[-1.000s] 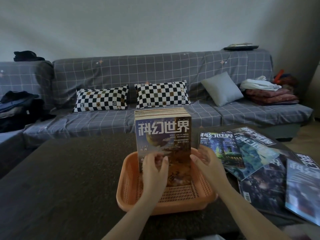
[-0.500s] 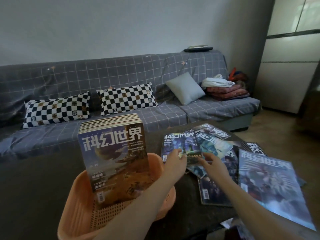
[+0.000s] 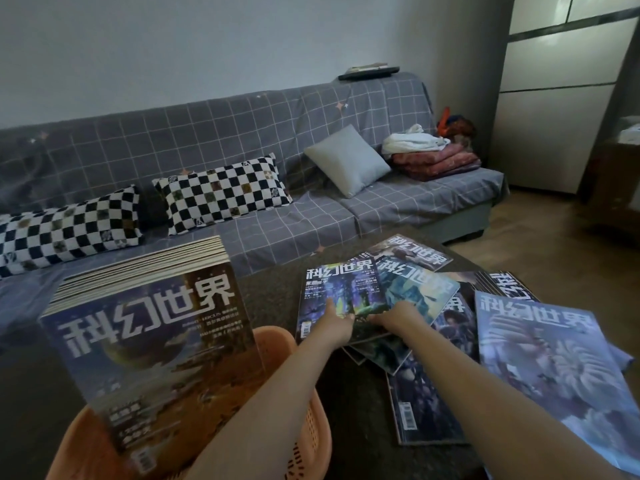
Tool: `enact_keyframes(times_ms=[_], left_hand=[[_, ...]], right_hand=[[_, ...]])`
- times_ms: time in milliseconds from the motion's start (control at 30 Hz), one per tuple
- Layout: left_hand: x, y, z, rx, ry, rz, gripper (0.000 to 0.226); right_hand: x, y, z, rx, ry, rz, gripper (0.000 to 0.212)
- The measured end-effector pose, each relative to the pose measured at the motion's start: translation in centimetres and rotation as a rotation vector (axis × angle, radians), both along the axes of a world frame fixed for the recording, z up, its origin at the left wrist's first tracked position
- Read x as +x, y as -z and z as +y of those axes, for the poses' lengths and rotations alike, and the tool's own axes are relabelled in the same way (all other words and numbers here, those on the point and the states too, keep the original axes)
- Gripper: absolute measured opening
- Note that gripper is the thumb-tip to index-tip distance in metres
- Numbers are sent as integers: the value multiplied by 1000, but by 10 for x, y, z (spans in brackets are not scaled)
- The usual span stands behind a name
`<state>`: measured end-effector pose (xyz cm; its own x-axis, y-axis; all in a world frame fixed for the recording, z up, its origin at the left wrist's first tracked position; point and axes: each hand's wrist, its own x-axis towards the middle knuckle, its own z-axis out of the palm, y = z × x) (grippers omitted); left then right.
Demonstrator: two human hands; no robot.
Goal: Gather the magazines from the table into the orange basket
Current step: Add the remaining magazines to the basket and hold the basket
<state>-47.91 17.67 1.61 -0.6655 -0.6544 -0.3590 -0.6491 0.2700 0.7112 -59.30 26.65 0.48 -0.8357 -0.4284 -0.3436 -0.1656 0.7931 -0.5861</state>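
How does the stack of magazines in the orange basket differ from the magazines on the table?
The stack stands upright in the orange basket, squared together; the loose magazines lie flat on the table, fanned and overlapping. No hand touches the stack; both hands rest on the loose ones. Both show the same title lettering.

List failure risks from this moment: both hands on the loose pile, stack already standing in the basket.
1. The stack of magazines stands upright and leaning in the orange basket, unsupported; it may tip over.
2. The left hand and right hand meet on the top magazine of an overlapping pile; lifting it may drag the ones beneath.
3. The nearest magazine seems to lie near the table edge and could slide off.
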Motion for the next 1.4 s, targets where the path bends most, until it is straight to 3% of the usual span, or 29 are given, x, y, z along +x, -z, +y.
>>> enact_keyframes(times_ms=[100,167,233,400,600,667,767,833,1100,1267,1400], left_hand=[[0,0,-2,30,-77,66,65],[1,0,-1,-14,-80,46,61],[2,2,1,-62,-41,7,60],[11,-2,18,-230,24,-18,55],[32,-34,66,-165,-42,446,74],[44,-50,80,-54,-132,575,70],[68,-67,94,72,-147,692,22],[89,-74,102,62,-143,748,9],[186,-92,97,-237,-196,873,19],[245,-96,82,-366,-306,915,10],[281,-87,62,-355,-393,885,12]], right_hand=[[-5,8,-5,-64,18,0,36],[-6,11,-1,-325,113,-158,23],[-2,9,11,-592,243,-370,23],[8,2,68,-839,344,-478,20],[29,-22,144,-1133,393,-522,16],[39,-34,164,-1171,358,-510,18],[58,-51,184,-1203,266,-514,20],[73,-60,189,-1190,174,-515,22],[138,-92,160,-1090,-112,-388,45],[178,-96,119,-1067,-245,-348,39],[203,-93,85,-1014,-329,-320,33]])
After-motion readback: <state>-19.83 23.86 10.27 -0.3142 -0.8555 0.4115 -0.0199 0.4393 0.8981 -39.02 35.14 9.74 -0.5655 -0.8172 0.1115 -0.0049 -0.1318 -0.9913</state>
